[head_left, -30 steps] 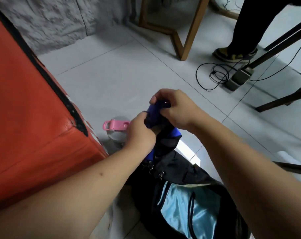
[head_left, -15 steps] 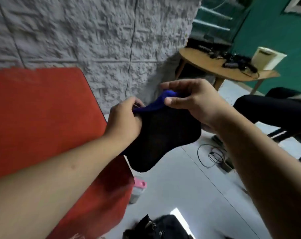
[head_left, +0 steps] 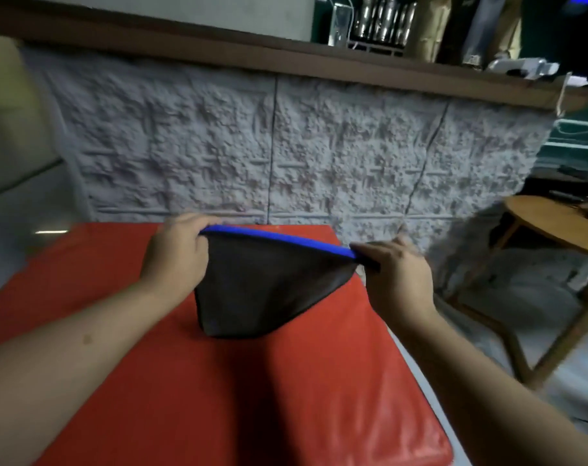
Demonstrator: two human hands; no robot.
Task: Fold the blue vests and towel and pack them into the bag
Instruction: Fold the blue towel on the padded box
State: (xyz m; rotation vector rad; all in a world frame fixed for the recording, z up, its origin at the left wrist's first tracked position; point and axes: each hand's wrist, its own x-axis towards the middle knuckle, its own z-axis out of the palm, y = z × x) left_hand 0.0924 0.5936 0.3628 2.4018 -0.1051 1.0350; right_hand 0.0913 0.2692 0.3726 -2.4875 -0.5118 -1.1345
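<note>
Head view looks down two bare forearms that reach from the lower corners of the frame toward its middle. Between the hands hangs a dark mesh vest [head_left: 265,290] with a bright blue trim [head_left: 279,237] running along its top edge. The left hand [head_left: 176,252], just left of centre, has its fingers curled over the left end of that trim and grips it. The right hand [head_left: 395,277], right of centre, pinches the other end of the trim between thumb and fingers. The trim is stretched fairly straight between the two grips, sloping slightly down toward the right. Below it the dark cloth sags in a rounded, pouch-like shape whose lowest point sits near the middle of the frame. Whether that lowest fold touches the surface beneath or hangs just above it, I cannot tell.

Under the vest and both arms spreads a red padded mat [head_left: 218,398], filling the lower half of the frame, with a glossy patch toward its lower right corner. Behind the mat, across the middle of the frame, rises a rough grey stone-textured wall [head_left: 319,156], capped by a brown ledge [head_left: 286,65] along the top. Blurred, shiny items stand on the ledge at upper right. At the right edge stands a round wooden table [head_left: 555,223] with slanted legs over a pale floor.
</note>
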